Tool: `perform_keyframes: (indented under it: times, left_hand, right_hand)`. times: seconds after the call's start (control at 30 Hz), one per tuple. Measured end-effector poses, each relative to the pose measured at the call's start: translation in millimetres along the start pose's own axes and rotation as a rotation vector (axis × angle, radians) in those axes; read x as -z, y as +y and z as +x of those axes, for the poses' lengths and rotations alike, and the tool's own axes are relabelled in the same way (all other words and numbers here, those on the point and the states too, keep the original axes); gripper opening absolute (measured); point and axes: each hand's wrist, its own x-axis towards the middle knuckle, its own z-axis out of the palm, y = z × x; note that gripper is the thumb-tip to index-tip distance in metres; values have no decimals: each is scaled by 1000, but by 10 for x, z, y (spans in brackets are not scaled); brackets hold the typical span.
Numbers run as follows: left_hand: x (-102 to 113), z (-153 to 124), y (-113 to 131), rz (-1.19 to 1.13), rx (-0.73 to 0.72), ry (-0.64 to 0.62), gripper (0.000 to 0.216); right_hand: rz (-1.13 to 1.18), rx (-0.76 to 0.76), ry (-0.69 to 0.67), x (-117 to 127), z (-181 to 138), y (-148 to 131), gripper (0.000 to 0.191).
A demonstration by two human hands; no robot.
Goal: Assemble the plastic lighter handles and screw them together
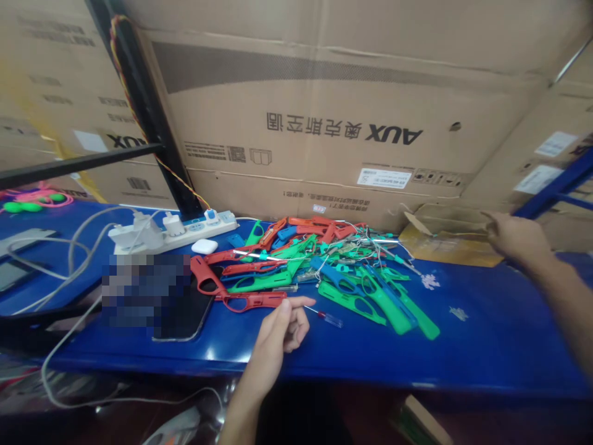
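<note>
My left hand [285, 327] is above the front of the blue table, index finger stretched to the right and the other fingers loosely curled. I see nothing held in it. Just beyond its fingertip lies a small screwdriver [330, 319] with a clear and red handle. Behind the hand is a red lighter casing [252, 300], part of a heap of red, green and blue lighter casings [389, 303] mixed with metal rods and wires. My right hand [516, 238] is at the right edge of an open cardboard box [451, 238]; its fingers are partly hidden.
A white power strip [199, 230] with plugs and cables lies at the back left, near a white earbud case [204, 246] and a black tablet-like device [197, 312]. Large cartons [324, 74] stand behind the table [370, 364]. A black metal post [152, 111] rises at left.
</note>
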Motion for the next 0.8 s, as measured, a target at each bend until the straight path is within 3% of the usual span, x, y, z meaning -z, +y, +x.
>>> perform_keyframes:
  times: [0.13,0.23,0.33,0.4,0.47,0.5,0.6,0.67,0.73,0.8]
  left_hand:
    - [-5,7,22,69,-6,-24,58]
    - [-8,-1,9,142,-9,-54,50]
    - [-31,-39,-20,188,-22,-45,47]
    - [-37,-72,-1,264,-77,48,43]
    - [-6,-83,99,400,-212,218,38]
    - [27,-72,190,475,-309,315,35]
    - [163,65,626,538,-546,418,31]
    - [227,260,997,606,-648,386,34]
    - [226,536,1356,789,-739,259,34]
    - [166,872,1645,766,-905,259,43]
  right_hand:
    - [64,276,-88,-198,-646,-272,34]
    - [178,471,-128,-402,-1060,-775,34]
    - [321,681,-171,-542,-1211,-1355,32]
    - [380,757,-186,-583,-1209,-1666,30]
    - [428,800,-187,-581,-1215,-1873,30]
    - [451,818,-186,-564,-1239,-1936,32]
    - [517,873,-185,-459,-1404,-2014,31]
    - [558,915,-179,-369,-1543,-2026,31]
    - [598,970,-184,-293,-1660,-2050,33]
    - [620,1019,-236,-248,-1740,-2098,34]
